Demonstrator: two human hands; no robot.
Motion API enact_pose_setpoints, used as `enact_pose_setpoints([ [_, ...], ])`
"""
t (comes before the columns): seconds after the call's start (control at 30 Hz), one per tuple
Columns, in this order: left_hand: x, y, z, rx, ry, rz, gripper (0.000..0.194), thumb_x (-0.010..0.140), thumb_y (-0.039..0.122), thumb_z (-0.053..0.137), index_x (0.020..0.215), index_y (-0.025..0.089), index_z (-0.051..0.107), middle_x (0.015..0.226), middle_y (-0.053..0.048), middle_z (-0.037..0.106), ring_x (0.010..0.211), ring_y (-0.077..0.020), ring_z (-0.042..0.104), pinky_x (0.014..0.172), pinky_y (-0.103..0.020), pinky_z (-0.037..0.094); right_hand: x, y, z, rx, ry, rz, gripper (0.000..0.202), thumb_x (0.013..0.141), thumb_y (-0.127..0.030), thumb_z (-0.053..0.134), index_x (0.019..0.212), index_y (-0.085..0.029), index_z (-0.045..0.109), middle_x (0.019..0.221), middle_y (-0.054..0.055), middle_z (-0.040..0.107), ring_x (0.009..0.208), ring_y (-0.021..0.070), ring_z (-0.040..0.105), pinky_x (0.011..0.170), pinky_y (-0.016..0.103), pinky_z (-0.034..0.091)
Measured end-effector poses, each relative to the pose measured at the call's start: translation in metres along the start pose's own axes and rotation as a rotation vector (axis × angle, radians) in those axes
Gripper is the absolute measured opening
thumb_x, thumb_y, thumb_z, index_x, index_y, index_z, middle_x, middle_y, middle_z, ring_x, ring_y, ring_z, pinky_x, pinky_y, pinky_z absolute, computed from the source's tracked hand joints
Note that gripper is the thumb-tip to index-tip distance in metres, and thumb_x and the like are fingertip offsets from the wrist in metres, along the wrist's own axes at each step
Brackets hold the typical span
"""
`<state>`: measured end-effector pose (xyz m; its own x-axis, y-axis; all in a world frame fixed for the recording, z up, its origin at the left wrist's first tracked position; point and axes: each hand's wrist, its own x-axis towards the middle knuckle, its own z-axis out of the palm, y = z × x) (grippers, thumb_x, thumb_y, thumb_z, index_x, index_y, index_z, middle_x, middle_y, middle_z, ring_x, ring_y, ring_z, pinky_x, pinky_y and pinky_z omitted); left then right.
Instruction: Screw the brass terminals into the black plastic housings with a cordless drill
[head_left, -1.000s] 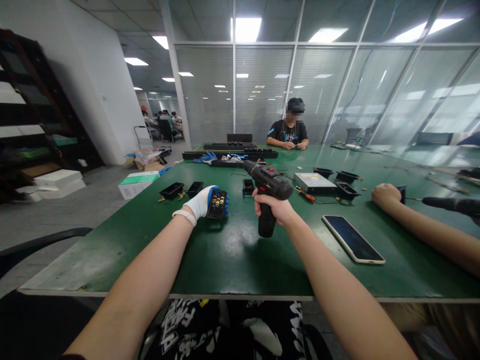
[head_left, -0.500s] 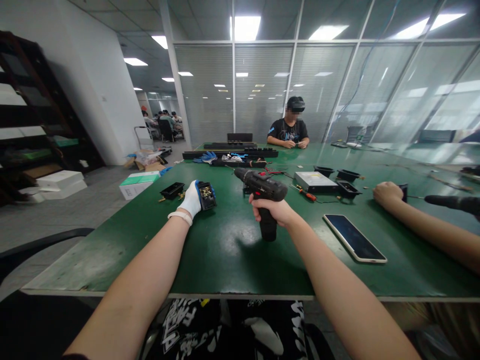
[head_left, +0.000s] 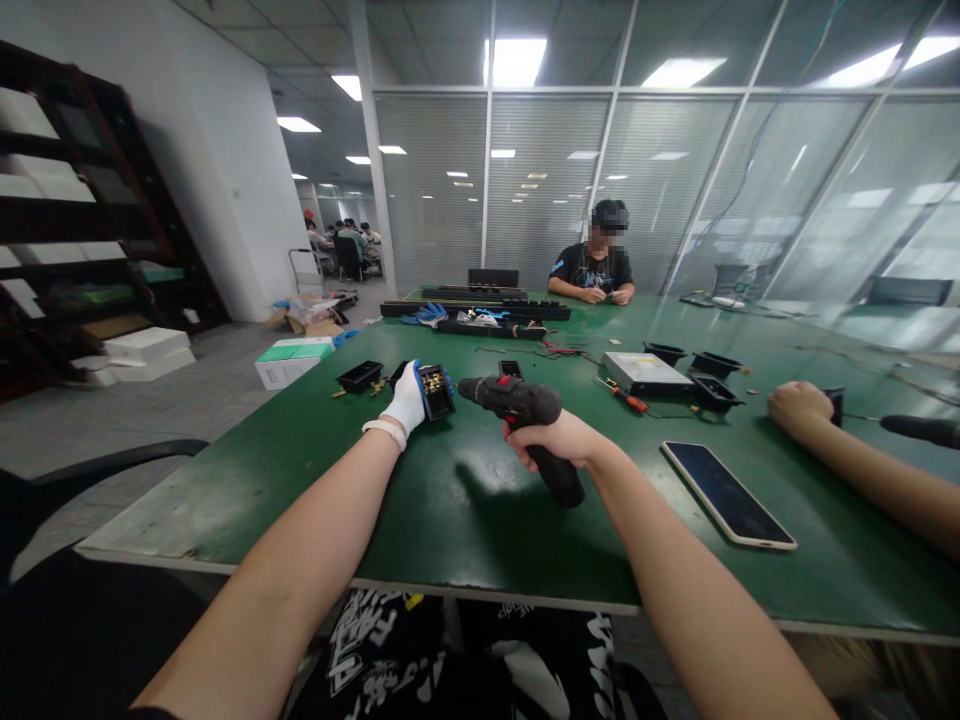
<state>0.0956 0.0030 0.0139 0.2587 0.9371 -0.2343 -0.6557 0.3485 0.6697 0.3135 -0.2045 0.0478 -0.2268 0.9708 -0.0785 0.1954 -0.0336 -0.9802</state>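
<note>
My left hand, in a white and blue work glove, is closed around a small black box with brass-coloured metal parts inside. Its open side faces right. My right hand, bare, grips the handle of a black cordless drill with red details. The drill's chuck points left at the box and is close to it; whether the bit touches the box I cannot tell. Behind the left hand lies a black tray with brass pieces near it. Another small black box sits just beyond the drill.
A phone lies right of my forearm. Beyond it are a screwdriver, a silver metal case and several black trays. A co-worker's hand holds a part at the right, near another drill. Another person sits across the table.
The drill has tilted and come down, its chuck now level with the box and closer to it. The view has shifted slightly left. My left hand still holds the box.
</note>
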Motion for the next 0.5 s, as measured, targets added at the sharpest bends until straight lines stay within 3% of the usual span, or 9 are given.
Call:
enact_pose_setpoints([
  [0.5, -0.0056, -0.0072, 0.005, 0.024, -0.015, 0.011, 0.035, 0.112, 0.04, 0.051, 0.106, 0.013, 0.073, 0.069, -0.009, 0.073, 0.064, -0.0277, 0.077, 0.068, -0.037, 0.065, 0.0023, 0.0012, 0.0087, 0.011, -0.012, -0.033, 0.015, 0.071, -0.02, 0.082, 0.073, -0.023, 0.068, 0.055, 0.001, 0.069, 0.044, 0.0171, 0.06, 0.041, 0.029, 0.054],
])
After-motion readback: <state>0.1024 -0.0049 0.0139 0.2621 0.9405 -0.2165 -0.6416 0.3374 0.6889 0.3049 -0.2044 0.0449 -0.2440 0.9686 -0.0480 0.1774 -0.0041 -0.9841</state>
